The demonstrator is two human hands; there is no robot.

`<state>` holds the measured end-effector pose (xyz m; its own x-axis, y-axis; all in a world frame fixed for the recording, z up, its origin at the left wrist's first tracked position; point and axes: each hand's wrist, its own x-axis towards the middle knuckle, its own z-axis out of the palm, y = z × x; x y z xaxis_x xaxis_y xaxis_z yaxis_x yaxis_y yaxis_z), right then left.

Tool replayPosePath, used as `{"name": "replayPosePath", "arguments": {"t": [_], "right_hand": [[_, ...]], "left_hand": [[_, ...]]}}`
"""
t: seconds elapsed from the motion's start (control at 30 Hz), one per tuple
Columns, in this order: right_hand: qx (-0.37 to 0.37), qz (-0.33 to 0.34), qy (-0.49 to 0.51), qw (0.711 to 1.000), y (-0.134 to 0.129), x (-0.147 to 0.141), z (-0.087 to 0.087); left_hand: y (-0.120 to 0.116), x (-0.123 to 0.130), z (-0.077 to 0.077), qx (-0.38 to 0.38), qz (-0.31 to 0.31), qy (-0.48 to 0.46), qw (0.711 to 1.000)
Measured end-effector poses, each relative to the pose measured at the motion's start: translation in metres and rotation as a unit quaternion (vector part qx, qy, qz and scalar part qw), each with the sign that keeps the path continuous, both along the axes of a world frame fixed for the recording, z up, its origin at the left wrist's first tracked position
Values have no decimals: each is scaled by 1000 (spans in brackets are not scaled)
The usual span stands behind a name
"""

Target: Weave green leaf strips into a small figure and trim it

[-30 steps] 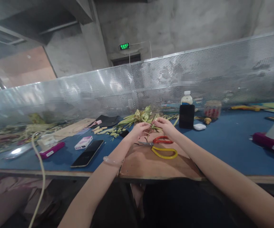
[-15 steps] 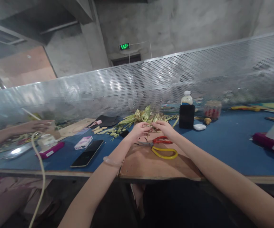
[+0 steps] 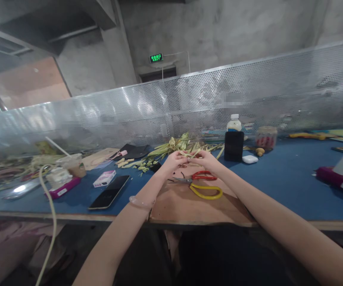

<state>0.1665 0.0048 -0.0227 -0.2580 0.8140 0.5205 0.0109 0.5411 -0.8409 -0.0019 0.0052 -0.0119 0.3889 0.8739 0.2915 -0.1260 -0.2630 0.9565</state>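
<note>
My left hand [image 3: 174, 162] and my right hand [image 3: 203, 159] meet above a brown board [image 3: 198, 210], their fingers closed on a thin green plant stem [image 3: 186, 153]. The finger ends partly hide what they pinch. Just below them on the board lie scissors [image 3: 206, 191] with one red and one yellow handle, blades pointing left. Behind my hands spreads a heap of pale green stems and leaves [image 3: 164, 149]. Small cut green pieces [image 3: 144, 165] lie to the left of my left hand.
A phone [image 3: 109, 192], a small pink-and-white box [image 3: 104, 178] and a drink cup [image 3: 73, 163] stand left on the blue table [image 3: 281, 186]. To the right are a black upright case [image 3: 234, 146], a bottle [image 3: 234, 123], a white earbud case [image 3: 249, 159] and a jar [image 3: 266, 138].
My hands have drawn closer together, fingertips now meeting around the stem. At the far left, another person's arm has withdrawn from over the cup, which now shows with its straw.
</note>
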Motion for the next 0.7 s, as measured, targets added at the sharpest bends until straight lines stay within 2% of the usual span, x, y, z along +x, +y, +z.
{"name": "replayPosePath", "arguments": {"t": [0.33,0.7], "right_hand": [[23,-9,-12,1000,-1,-1,-1],[26,-18,-8,999,-6,-2,2]], "left_hand": [[0,1,-2,7,-24,10,1000],[-2,2,-1,17,-23,19,999]]}}
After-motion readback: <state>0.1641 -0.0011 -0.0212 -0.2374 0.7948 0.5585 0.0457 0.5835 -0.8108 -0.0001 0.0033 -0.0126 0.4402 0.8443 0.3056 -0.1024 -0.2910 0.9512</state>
